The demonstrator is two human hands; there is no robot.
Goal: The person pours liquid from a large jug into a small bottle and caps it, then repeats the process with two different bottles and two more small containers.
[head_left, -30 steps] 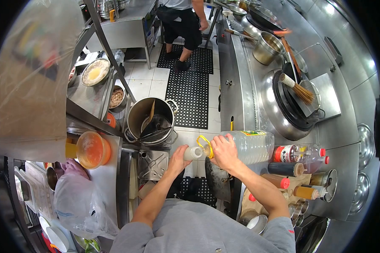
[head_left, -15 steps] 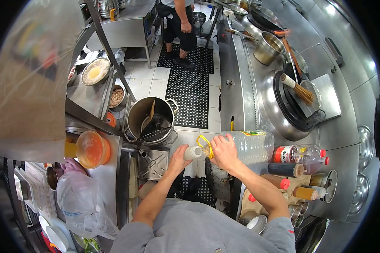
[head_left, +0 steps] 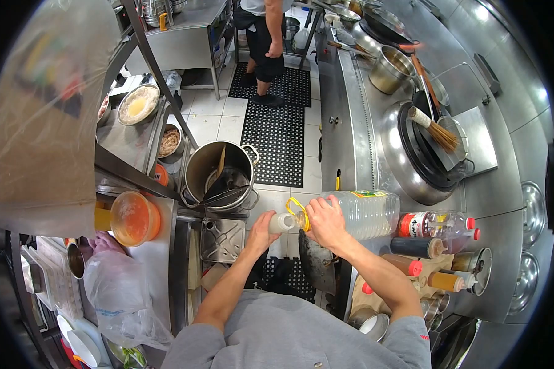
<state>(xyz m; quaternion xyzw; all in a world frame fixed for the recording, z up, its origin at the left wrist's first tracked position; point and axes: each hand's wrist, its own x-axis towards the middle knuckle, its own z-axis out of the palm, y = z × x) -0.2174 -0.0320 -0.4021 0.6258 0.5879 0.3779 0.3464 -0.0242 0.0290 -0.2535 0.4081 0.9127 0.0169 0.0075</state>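
Observation:
My left hand [head_left: 261, 230] is wrapped round a small whitish bottle [head_left: 282, 222], its mouth facing right. My right hand [head_left: 327, 220] grips the neck end of a large clear plastic jug [head_left: 369, 214], which lies tilted on its side with a yellow ring handle [head_left: 298, 207] at the neck. The jug's mouth meets the small bottle's mouth, or nearly so; whether they touch I cannot tell. Any liquid passing between them is too small to make out.
A deep steel pot [head_left: 220, 175] stands ahead on the left. To the right are a wok [head_left: 420, 154], a brush [head_left: 440, 135] and several sauce bottles [head_left: 415, 247]. An orange-rimmed tub [head_left: 135, 218] sits on the left counter. Another person [head_left: 266, 49] stands on the black mat [head_left: 274, 141].
The other person's legs and arm have shifted slightly to the right. My hands, the jug and the small bottle have barely moved.

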